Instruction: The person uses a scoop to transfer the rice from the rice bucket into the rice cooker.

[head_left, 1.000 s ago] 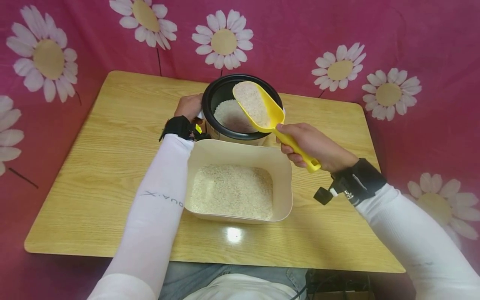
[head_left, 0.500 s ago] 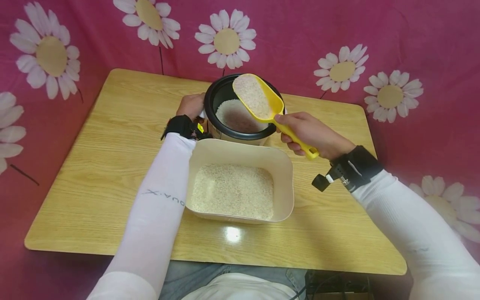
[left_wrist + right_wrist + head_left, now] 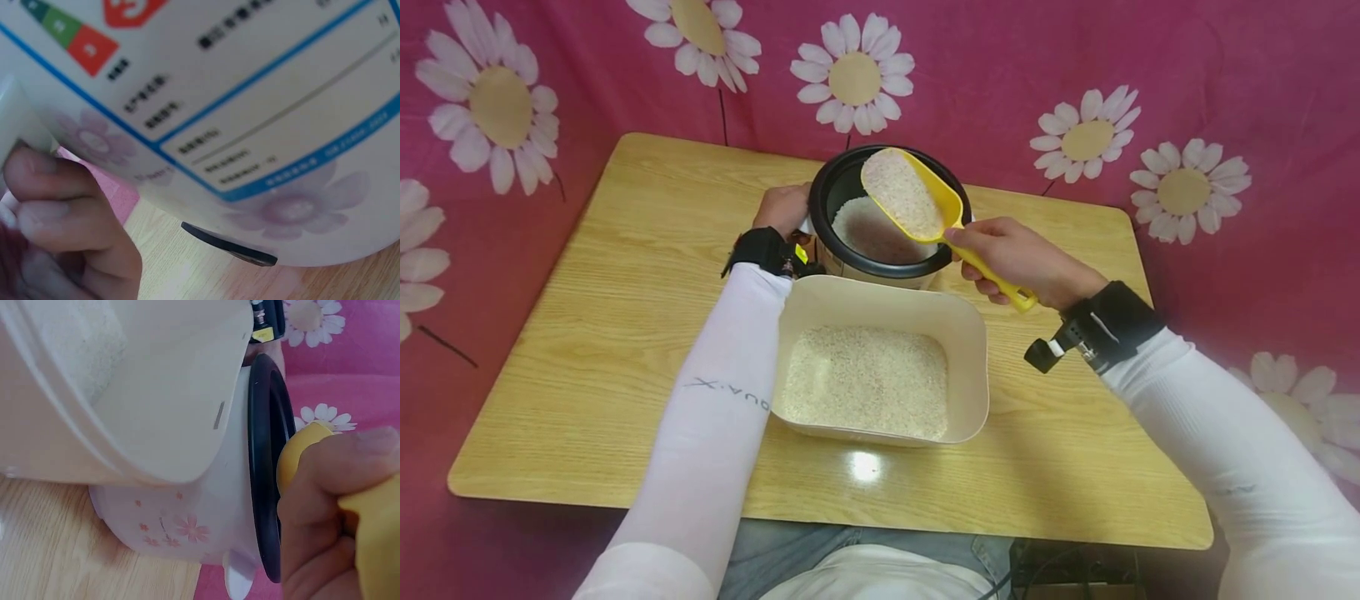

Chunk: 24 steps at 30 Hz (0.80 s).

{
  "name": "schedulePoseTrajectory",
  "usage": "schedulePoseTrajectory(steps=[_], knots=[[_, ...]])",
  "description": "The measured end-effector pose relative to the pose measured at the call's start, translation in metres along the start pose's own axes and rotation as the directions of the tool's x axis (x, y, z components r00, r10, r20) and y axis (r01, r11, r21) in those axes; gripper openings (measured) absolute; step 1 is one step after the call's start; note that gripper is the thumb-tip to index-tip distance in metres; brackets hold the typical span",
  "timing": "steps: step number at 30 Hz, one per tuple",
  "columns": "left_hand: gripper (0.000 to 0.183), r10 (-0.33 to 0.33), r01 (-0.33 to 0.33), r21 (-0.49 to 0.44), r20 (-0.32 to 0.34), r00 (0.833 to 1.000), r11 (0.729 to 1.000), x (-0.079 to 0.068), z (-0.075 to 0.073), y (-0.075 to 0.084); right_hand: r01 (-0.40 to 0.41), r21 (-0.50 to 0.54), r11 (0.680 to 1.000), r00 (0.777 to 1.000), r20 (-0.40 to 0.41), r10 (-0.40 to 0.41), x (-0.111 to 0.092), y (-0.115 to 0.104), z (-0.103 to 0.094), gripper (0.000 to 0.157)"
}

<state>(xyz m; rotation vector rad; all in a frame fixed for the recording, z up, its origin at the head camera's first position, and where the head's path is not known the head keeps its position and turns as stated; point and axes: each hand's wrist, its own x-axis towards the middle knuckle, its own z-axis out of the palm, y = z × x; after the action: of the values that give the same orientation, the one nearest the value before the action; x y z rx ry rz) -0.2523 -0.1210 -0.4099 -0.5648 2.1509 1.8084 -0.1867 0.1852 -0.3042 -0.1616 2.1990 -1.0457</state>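
Note:
My right hand [image 3: 1011, 258] grips the handle of a yellow scoop [image 3: 951, 200] heaped with rice. The scoop's bowl is over the black-rimmed mouth of a rice cooker [image 3: 872, 271], with white rice [image 3: 880, 229] inside the pot. At the cooker's left side my left hand [image 3: 781, 212] holds its side handle; the left wrist view shows the fingers [image 3: 69, 212] curled under the white handle [image 3: 19, 119]. A cream bin [image 3: 966, 375] of rice stands just in front of the cooker. The right wrist view shows the cooker's flower-printed wall [image 3: 187, 519] beside the bin.
A wooden table [image 3: 610, 292] bears the cooker and the bin. Its back edge lies close to a pink cloth [image 3: 962, 75] printed with large daisies. The cooker's other white handle [image 3: 237, 575] sticks out on its right side.
The right hand has risen slightly and shifted a little away from me with the filled scoop, which stays over the cooker. The left hand keeps its hold on the handle.

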Motion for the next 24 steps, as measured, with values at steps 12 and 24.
schedulePoseTrajectory(steps=[12,24], knots=[[0.039,0.043,-0.043,0.042,0.006,0.999,0.998,0.0014,-0.0008,-0.0012,-0.003,-0.119,0.993,0.999,-0.041,-0.002,0.0016,-0.0008,-0.0010,0.044],[0.037,0.017,-0.017,-0.004,0.001,1.000,1.000,-0.0053,-0.0002,0.0017,-0.004,-0.233,0.972,0.997,-0.081,-0.015,0.0061,-0.0008,-0.0004,0.043]])
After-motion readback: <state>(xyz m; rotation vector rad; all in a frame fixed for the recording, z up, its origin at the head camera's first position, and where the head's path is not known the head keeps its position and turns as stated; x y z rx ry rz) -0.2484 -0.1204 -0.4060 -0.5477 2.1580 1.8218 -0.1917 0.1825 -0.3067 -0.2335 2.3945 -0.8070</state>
